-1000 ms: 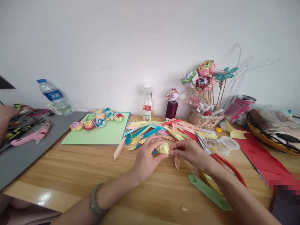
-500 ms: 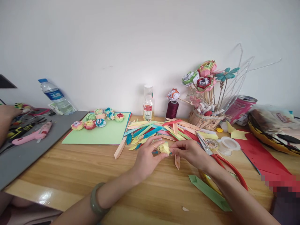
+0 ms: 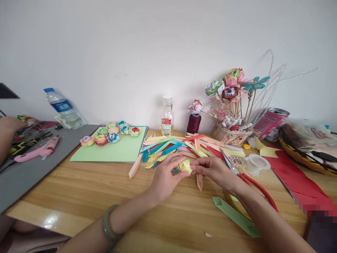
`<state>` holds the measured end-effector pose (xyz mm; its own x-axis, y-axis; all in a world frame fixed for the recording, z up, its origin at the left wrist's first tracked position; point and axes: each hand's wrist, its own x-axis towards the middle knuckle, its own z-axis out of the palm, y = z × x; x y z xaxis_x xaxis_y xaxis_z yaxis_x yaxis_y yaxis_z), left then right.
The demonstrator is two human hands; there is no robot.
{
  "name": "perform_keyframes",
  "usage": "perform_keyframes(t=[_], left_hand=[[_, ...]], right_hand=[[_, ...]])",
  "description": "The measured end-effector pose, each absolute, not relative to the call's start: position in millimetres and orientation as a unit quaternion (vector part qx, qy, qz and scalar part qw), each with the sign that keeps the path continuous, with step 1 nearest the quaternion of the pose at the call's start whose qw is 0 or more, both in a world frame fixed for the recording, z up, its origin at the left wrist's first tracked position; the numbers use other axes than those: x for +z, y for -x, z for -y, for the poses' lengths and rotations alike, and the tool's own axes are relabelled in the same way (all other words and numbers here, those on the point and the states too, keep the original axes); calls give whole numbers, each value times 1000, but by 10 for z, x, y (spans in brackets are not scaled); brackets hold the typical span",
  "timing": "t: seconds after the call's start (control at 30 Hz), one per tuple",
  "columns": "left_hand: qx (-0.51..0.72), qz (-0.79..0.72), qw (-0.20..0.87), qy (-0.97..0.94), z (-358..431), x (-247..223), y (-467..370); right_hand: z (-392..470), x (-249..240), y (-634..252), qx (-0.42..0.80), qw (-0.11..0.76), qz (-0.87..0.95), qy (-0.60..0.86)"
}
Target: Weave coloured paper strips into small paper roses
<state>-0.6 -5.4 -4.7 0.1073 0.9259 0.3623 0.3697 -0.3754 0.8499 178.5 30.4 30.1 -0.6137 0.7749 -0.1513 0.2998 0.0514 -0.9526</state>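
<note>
A pale yellow folded-paper flower [image 3: 185,166] is held between my two hands, above the front of a heap of folded paper strips [image 3: 168,148]. My left hand [image 3: 167,176] grips it from the left, fingers behind and thumb in front. My right hand [image 3: 212,170] pinches its right edge between thumb and fingers. Just under my right hand lies a peach paper strip [image 3: 199,182]. The red-handled scissors [image 3: 259,188] lie partly beneath my right forearm, close to a green folded strip [image 3: 235,217].
Several finished paper flowers [image 3: 113,137] sit on a green sheet [image 3: 105,153]. Along the wall stand a clear bottle [image 3: 166,117], a purple thread spool [image 3: 194,123] and a flower basket [image 3: 231,135]. White spools [image 3: 256,163] lie at right. Another person's hand [image 3: 10,126] is at far left, near a pink glue gun [image 3: 39,150].
The yellow paper flower has turned slightly between my fingers, showing more of its folds. Both hands stay almost in place; the view shifts very slightly.
</note>
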Motion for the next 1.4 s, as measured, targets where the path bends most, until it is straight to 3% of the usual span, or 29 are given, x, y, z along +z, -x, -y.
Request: perform_keyframes(t=[0.5, 0.73, 1.2, 1.4], left_hand=[[487, -433, 333, -682, 51, -55, -8], [475, -461, 331, -673, 42, -66, 1], [498, -439, 447, -601, 36, -20, -34], [503, -438, 467, -580, 46, -11, -39]], right_hand=[[-310, 285, -1758, 604, 222, 659, 390], [-312, 292, -1762, 547, 209, 714, 384], [-272, 422, -1781, 620, 214, 657, 372], [-269, 395, -1778, 556, 210, 695, 406]])
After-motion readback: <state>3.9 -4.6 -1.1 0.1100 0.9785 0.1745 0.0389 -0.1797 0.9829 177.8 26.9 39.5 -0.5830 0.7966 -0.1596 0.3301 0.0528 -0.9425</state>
